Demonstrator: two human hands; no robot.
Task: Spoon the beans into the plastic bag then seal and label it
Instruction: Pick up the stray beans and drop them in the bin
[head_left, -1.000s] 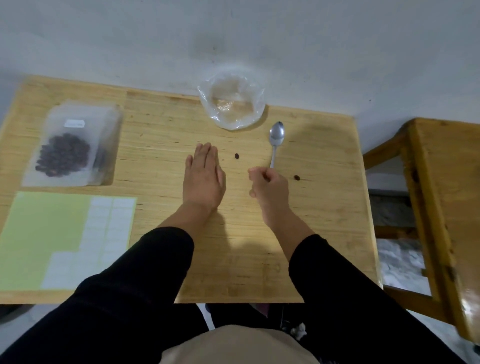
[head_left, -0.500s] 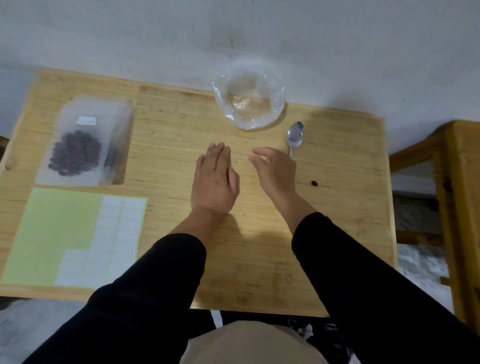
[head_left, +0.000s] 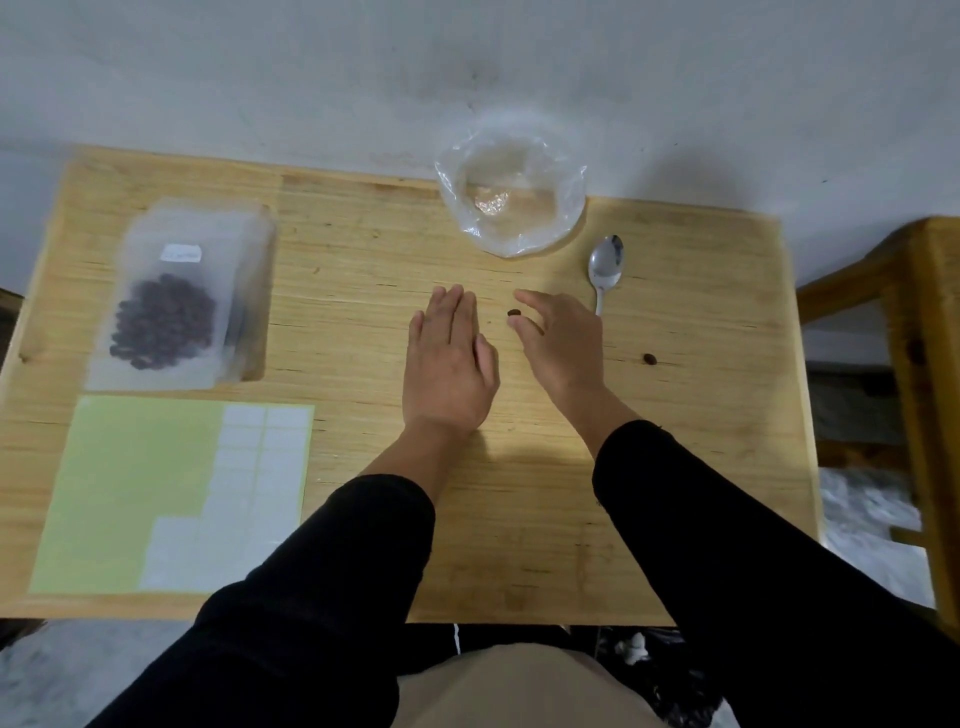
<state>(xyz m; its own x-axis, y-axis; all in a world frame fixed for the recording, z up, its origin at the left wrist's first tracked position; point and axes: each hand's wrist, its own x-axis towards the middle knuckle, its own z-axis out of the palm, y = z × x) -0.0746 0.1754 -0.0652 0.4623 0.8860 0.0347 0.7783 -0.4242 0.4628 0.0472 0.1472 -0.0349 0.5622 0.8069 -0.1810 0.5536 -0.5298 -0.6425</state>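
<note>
Flat on the wooden table (head_left: 675, 467), left hand (head_left: 449, 369), fingers straight and together. Just beside it, right hand (head_left: 561, 343), fingers loosely spread, thumb and forefinger bracketing a loose bean (head_left: 514, 312) without clearly touching it. Behind that hand, spoon (head_left: 605, 267), bowl end toward the wall. Farther right, second stray bean (head_left: 649, 358), lying alone. At the far edge, clear plastic-lined bowl (head_left: 511, 192). On the left, sealed plastic bag (head_left: 176, 291) holding dark beans (head_left: 163, 322), small white label (head_left: 181, 253) stuck on. Nearer, label sheet (head_left: 171, 493), partly used.
</note>
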